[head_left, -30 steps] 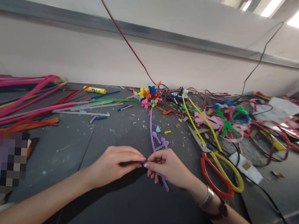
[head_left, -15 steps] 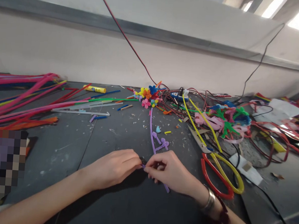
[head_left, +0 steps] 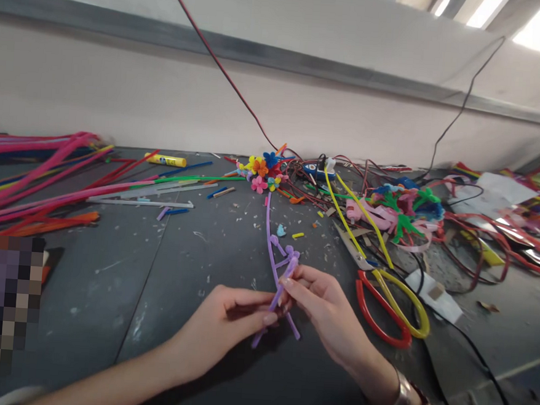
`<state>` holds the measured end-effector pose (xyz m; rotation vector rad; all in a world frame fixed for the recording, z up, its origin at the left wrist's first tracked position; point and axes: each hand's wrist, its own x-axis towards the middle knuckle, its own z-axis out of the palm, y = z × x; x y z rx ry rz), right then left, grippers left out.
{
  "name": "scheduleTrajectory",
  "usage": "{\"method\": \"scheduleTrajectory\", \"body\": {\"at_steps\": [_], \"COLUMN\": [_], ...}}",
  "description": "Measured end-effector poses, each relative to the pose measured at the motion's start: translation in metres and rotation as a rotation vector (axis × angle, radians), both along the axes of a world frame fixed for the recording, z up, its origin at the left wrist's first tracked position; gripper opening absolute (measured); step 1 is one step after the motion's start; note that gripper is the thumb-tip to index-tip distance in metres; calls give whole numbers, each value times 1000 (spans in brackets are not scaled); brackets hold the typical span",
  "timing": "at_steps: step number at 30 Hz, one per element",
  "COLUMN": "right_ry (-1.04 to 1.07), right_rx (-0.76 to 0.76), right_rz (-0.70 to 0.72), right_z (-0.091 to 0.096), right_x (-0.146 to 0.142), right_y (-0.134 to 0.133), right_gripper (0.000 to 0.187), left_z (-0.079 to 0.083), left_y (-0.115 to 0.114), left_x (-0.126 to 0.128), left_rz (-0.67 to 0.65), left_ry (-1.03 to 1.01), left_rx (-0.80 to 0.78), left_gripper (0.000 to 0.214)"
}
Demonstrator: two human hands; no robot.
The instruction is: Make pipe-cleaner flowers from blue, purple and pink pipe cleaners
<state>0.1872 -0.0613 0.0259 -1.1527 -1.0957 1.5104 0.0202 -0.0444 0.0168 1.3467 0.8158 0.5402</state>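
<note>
Between my hands is a short purple pipe cleaner (head_left: 277, 298), slanting from upper right to lower left. My left hand (head_left: 229, 323) pinches it between thumb and fingers near its lower part. My right hand (head_left: 316, 301) pinches its upper part, fingertips closed. Behind my hands a longer purple pipe cleaner (head_left: 269, 227) lies on the dark table, its lower end showing below my fingers. Small purple looped pieces (head_left: 289, 252) lie beside it, just beyond my right fingertips. At the far end of the long pipe cleaner is a cluster of colourful pipe-cleaner flowers (head_left: 260, 170).
Right of my right hand lie scissors (head_left: 383, 309) with red and yellow handles. Bundled pipe cleaners (head_left: 35, 180) and a yellow glue stick (head_left: 166, 160) are at left. Green and pink pipe-cleaner pieces (head_left: 405, 215), cables and paper scraps (head_left: 434, 297) crowd the right. A wall stands behind.
The hands' fingers have shifted, and the purple pipe cleaner between them now shows along its length, tilted upward. My right hand has moved slightly right; the camera view has shifted a little.
</note>
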Motion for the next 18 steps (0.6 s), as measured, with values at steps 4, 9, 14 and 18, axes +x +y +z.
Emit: {"method": "scheduleTrajectory", "body": {"at_steps": [4,9,14,18], "right_ry": [-137,-933,-1654,-1682], "right_rx": [27,290,168,-18], "right_rz": [-35,-300,-358,-229], "right_z": [-1,2,-21,-23], "right_x": [1,53,133,143], "right_y": [-13,-30,-38,-29], "right_gripper": [23,23,40,37], "left_z": [-7,-5,-2,-8], "left_y": [-5,23,40,43], "left_x": [2,-11,-9,-1], "left_rz": [-34,101,213,168], "left_ry": [70,305,525,575], "left_rx": [-11,463,733,823], "left_gripper": [27,21,16,11]}}
